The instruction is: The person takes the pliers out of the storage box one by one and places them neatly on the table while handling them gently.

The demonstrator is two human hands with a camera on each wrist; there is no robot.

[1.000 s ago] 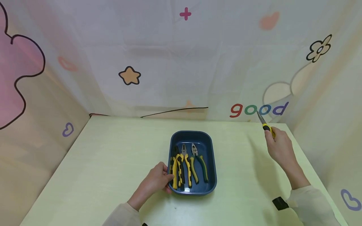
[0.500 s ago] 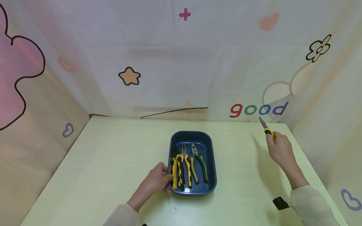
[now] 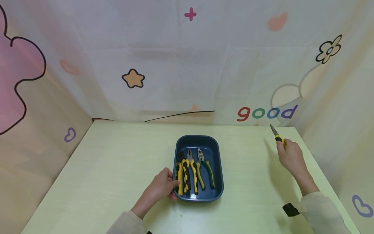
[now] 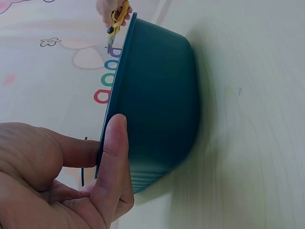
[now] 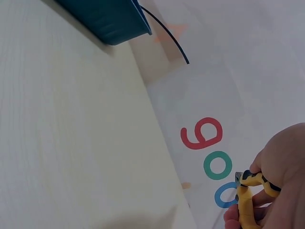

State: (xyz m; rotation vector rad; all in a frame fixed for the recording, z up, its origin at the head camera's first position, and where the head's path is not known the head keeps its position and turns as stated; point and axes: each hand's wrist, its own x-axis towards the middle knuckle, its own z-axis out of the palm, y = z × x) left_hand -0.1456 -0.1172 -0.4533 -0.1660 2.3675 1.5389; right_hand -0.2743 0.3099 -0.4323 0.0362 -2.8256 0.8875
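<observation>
Over the right side of the counter (image 3: 122, 156), holding pointed-nose pliers (image 3: 277, 137) clear of the surface.
Pinching yellow-and-black handles in the right hand's grip (image 3: 292, 156), with the metal nose aimed up and away toward the printed cloth (image 3: 163, 42), just below "good" (image 3: 267, 113) in the head view. Also pinching the left rim of a blue tray (image 3: 201, 142) between thumb and fingers of the left hand's grip (image 3: 162, 183). Inside, from left to right: yellow-and-black pliers (image 3: 195, 178), then green-and-yellow-handled pliers (image 3: 210, 175).

pale table (image 3: 111, 162) | printed cloth backdrop (image 3: 169, 32) | orange star (image 3: 133, 78) | pink cross (image 3: 190, 14)
</observation>
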